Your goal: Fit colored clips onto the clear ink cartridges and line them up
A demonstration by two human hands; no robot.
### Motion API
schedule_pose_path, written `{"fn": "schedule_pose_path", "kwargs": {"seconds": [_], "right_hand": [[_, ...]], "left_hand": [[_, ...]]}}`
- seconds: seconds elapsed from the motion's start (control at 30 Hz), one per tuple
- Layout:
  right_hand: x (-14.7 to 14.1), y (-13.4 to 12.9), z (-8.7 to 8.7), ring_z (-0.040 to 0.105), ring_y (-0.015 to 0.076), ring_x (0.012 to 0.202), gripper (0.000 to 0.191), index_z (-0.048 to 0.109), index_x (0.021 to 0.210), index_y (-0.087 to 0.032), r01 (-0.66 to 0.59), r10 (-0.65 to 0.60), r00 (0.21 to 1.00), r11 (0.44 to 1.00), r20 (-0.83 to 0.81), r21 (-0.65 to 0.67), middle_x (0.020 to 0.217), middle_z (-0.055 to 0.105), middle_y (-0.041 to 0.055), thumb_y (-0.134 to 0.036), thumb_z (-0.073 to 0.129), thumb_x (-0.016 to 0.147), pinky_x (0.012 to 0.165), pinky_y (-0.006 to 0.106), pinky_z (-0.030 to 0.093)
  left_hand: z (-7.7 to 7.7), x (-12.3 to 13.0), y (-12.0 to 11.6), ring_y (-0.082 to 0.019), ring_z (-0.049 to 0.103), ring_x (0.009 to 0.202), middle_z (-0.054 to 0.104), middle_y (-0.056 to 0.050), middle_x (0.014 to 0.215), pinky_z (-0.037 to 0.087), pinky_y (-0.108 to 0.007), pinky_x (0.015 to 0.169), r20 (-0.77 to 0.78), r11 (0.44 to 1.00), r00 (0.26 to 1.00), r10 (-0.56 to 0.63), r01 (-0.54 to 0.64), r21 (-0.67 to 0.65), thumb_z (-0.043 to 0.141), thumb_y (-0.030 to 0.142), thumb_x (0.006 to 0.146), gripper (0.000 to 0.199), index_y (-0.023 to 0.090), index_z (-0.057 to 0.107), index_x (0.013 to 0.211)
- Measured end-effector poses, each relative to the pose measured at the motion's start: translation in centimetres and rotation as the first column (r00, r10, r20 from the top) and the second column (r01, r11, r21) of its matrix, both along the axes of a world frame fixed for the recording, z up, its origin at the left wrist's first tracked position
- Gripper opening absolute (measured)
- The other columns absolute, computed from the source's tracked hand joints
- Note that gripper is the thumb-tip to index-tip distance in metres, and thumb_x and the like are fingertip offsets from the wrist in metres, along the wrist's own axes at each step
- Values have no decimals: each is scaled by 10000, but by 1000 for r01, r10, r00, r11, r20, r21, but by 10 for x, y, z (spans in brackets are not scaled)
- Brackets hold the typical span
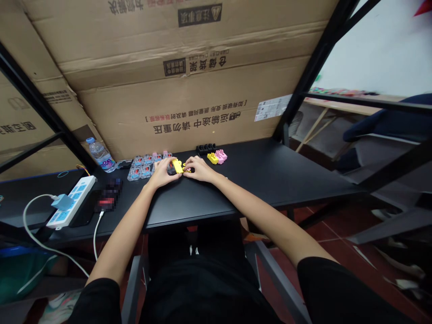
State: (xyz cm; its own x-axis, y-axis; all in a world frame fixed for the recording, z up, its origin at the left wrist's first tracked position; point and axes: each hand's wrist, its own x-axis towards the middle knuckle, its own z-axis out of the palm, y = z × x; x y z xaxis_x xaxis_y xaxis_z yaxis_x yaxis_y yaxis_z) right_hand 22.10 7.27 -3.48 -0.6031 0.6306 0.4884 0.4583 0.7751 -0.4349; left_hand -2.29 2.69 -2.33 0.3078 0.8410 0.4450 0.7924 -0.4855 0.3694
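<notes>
While the left hand (164,173) and right hand (199,169) meet near the bench's (263,173) far edge, their fingers (189,163) clamp a yellow plastic piece (177,166), its long axis slanting rightward toward the person. To the left lie at least six clear packs (145,171); to the right, another yellow piece (212,158) touches pink pieces (221,155).

Black short sleeves (97,299), bare left hand (162,173), bare right hand (199,168)

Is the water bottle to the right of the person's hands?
No, the water bottle stands farther left than the left hand.
</notes>
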Motion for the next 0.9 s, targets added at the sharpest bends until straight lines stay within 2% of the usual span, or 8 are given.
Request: {"fn": "schedule_pose_path", "kwargs": {"seconds": [0.27, 0.43, 0.67, 0.9], "right_hand": [[-4, -1, -2, 570, 296, 1094, 133, 835, 984, -240, -10, 5, 994, 999, 107, 46, 1117, 716, 108, -274, 707, 974, 939, 446, 406], [-4, -3, -1, 563, 287, 1083, 112, 833, 942, -245, -30, 23, 993, 998, 114, 60, 1095, 743, 92, -302, 738, 957, 929, 427, 377], [-5, -6, 1, 586, 289, 1071, 122, 819, 914, -243, -51, 45, 993, 997, 114, 55, 956, 776, 75, -296, 722, 965, 925, 416, 377], [-5, -5, 0, 628, 281, 1057, 170, 816, 1017, -222, -41, 36, 996, 997, 80, 59, 972, 767, 89, -200, 657, 962, 925, 407, 413]], "left_hand": [[0, -1, 0, -340, 557, 1403, 633, -95, 1494, 346, -494, 1196, 2, 1000, 1000, -10, 10, -6, 805, 493, 851, 682, 285, 540, 1445], [1, 0, -1, -342, 541, 1423, 631, -89, 1496, 336, -497, 1202, -6, 1000, 1000, -12, 12, -5, 798, 493, 859, 673, 289, 540, 1446], [0, -1, -1, -330, 561, 1402, 638, -86, 1487, 341, -488, 1186, 5, 999, 999, -34, 34, 23, 805, 480, 862, 661, 290, 539, 1437], [0, -2, 0, -335, 545, 1416, 623, -85, 1503, 339, -488, 1183, -21, 1000, 1000, -3, 3, 6, 785, 511, 875, 681, 305, 520, 1467]]}}
